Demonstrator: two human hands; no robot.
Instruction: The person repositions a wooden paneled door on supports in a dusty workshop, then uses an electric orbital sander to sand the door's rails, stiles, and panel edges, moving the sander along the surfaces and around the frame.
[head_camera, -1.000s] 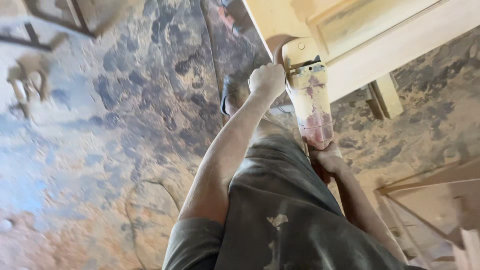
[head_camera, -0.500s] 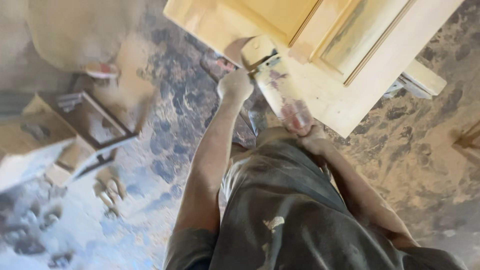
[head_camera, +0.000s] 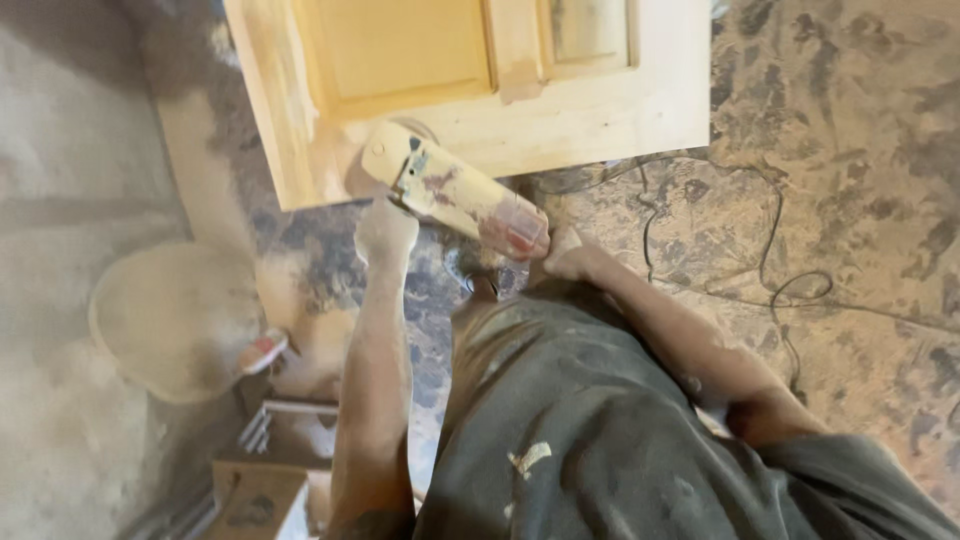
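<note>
We hold the dust-caked sander (head_camera: 455, 190) in both hands, our left hand (head_camera: 385, 232) clamped near its head and our right hand (head_camera: 572, 262) closed around its rear, its disc on the lower corner of the pale wooden door (head_camera: 600, 120). Tilting it could gouge the edge, and the cord (head_camera: 765, 240) trailing over the dusty, mottled floor (head_camera: 860, 150) might snag our feet.

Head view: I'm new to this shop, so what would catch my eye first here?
The pale wooden door lying flat at the top, with a dusty power sander pressed to its lower edge. The left hand grips the sander's front and the right hand its rear. A black cord loops over the mottled floor at right.
</note>
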